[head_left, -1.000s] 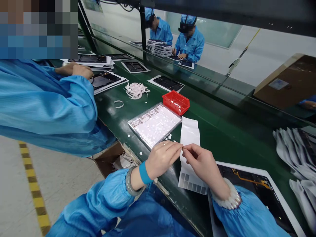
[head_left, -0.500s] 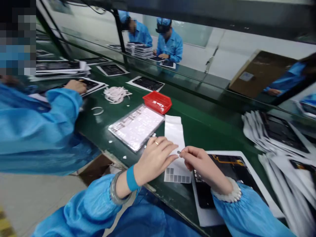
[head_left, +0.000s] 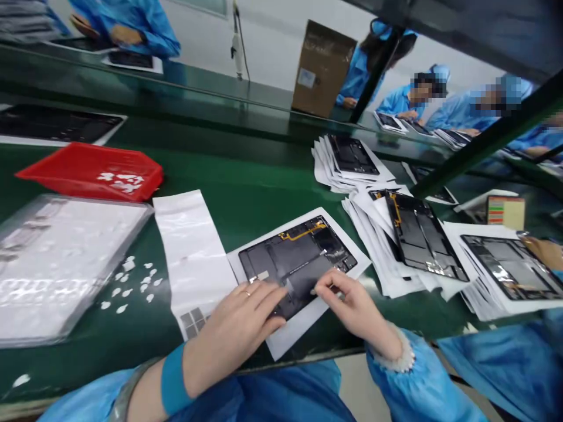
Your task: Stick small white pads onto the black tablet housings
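A dark tablet housing with an orange flex cable lies on a white paper sheet in front of me. My left hand rests at its near left end, fingers stretched out and thumb apart. Over the near right edge of the housing, my right hand pinches a small piece that looks grey. Left of the housing lies a white backing strip with grey square stickers at its near end, partly covered by my left hand.
A red bin holding white bits stands back left, behind a clear-covered white board. White tabs lie scattered beside it. Stacked paper with housings fills the right side. Co-workers sit across the bench and close on my right.
My view has swung right. Both hands have moved from the backing strip to the tablet housing, farther apart now. The small piece stays in my right fingertips.
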Motion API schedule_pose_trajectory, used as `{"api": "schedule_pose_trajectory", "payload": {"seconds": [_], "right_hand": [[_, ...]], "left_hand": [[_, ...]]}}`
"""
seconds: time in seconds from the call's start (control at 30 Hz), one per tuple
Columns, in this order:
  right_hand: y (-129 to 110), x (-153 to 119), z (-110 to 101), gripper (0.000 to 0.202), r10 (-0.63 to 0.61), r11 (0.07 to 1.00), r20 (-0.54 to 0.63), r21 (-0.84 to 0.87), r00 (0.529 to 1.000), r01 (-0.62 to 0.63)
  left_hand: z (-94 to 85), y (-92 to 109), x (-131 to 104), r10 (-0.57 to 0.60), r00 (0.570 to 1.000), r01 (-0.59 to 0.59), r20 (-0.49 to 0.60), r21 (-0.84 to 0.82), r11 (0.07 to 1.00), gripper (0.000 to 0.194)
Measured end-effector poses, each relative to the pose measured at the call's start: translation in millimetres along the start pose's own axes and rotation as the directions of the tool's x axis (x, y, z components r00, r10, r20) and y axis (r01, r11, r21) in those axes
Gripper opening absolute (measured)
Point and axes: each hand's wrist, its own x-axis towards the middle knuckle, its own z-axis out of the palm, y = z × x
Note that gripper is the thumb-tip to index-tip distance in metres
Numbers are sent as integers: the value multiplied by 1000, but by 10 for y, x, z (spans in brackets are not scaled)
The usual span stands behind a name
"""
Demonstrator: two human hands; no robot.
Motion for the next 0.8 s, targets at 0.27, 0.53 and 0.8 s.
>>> {"api": "schedule_pose_trajectory", "payload": {"seconds": [0.27, 0.53, 0.8], "right_hand": [[654, 127, -662, 19, 119, 907, -83, -397, 989, -142], [562, 232, -464, 14, 131, 908, 120, -413, 984, -71], [370, 272, -387, 12, 120, 685, 156, -728, 980, 31]], "left_hand": [[136, -51, -17, 102, 981, -97, 164, -38, 995, 20], [143, -65, -20, 102, 980, -95, 169, -48, 994, 24], [145, -78, -13, 96, 982, -88, 165, -55, 995, 29]]}}
